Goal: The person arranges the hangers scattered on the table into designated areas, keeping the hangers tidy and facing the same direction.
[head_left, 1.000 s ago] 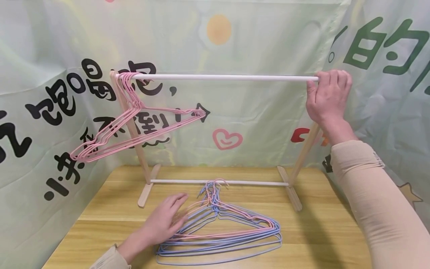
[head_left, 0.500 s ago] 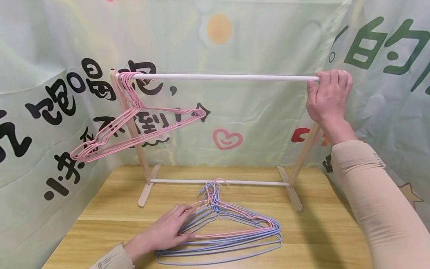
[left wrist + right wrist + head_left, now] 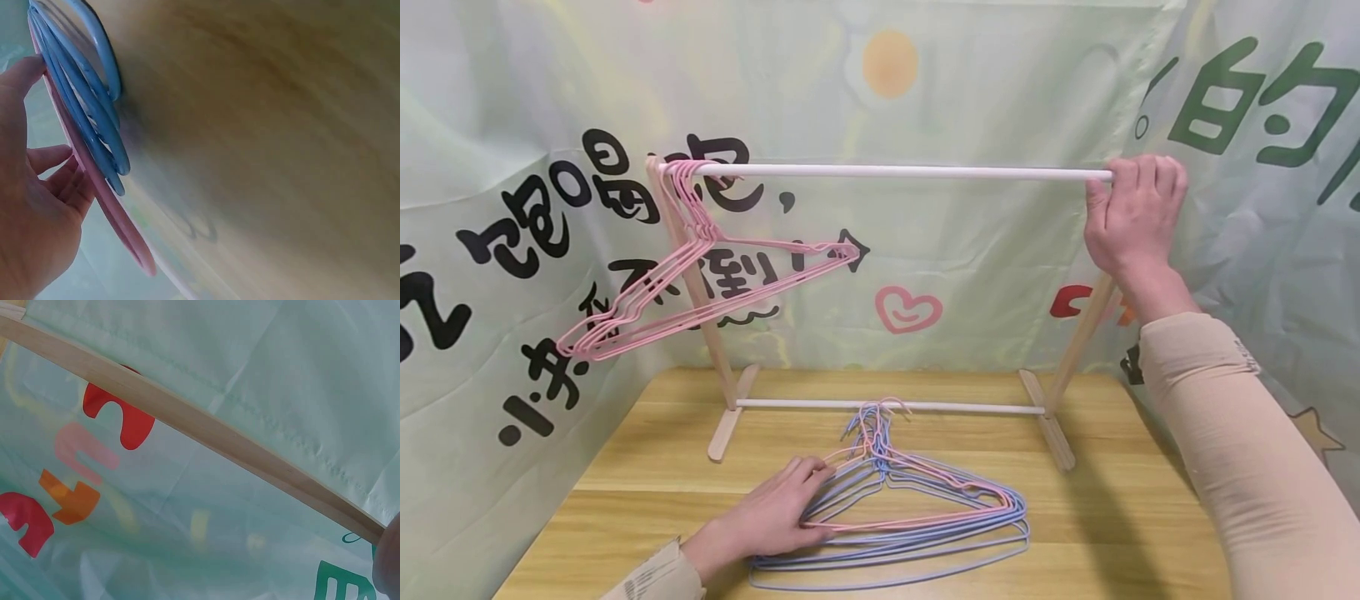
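A pile of blue wire hangers [image 3: 1017, 505] lies on the wooden table, with a pink hanger [image 3: 925, 523] on top. My left hand [image 3: 778, 508] holds that pink hanger at its left end. In the left wrist view, thumb and curled fingers grip the pink wire [image 3: 119, 219], against the blue hangers [image 3: 115, 147]. High on the right, my right hand [image 3: 1138, 212] grips the end of the white top rod [image 3: 910, 172] where it meets the rack's wooden post. Several pink hangers [image 3: 702, 227] hang at the rod's left end.
The rack's lower white rod [image 3: 805, 405] runs just behind the pile, the hanger hooks reaching over it. Wooden feet [image 3: 1056, 442] stand on the table [image 3: 647, 500]. A printed cloth [image 3: 985, 275] hangs behind. The right wrist view shows the slanting wooden post [image 3: 187, 422].
My left hand has moved right and slightly down onto the pile and now holds the pink hanger's left end. The right hand and the hung pink hangers have stayed put.
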### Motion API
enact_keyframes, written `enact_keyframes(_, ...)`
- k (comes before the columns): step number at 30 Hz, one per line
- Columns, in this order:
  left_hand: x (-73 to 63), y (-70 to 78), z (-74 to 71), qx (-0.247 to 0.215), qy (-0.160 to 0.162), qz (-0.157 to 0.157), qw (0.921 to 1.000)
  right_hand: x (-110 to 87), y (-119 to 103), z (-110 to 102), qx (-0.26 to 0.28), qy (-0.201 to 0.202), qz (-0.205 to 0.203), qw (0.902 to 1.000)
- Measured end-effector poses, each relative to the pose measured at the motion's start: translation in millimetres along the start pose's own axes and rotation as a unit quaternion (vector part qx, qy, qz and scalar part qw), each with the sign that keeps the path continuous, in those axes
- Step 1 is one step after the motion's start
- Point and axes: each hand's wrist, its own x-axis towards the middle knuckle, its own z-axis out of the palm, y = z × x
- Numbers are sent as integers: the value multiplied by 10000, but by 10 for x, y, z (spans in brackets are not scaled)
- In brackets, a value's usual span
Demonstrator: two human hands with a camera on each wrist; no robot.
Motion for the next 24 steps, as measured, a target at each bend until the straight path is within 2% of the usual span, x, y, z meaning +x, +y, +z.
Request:
enact_keyframes(5, 12, 23, 1, -85, -76, -125, 9999, 0, 3, -3, -37, -86, 10, 10000)
enact_keyframes(9, 15, 24, 13, -145, 36, -163, 9998, -1, 0, -15, -71, -146, 16, 9999)
enact_keyframes(15, 8, 9, 44, -78, 387, -117, 9992, -1, 0, -17, -118, -211, 39, 9997)
enact_keyframes(20, 9, -3, 52, -8, 853, 89, 9963, 0, 7, -6, -54, -94, 19, 9999)
enact_keyframes(24, 13, -2, 38, 44, 1072, 194, 9940, -2, 9, -5, -42, -85, 33, 9999)
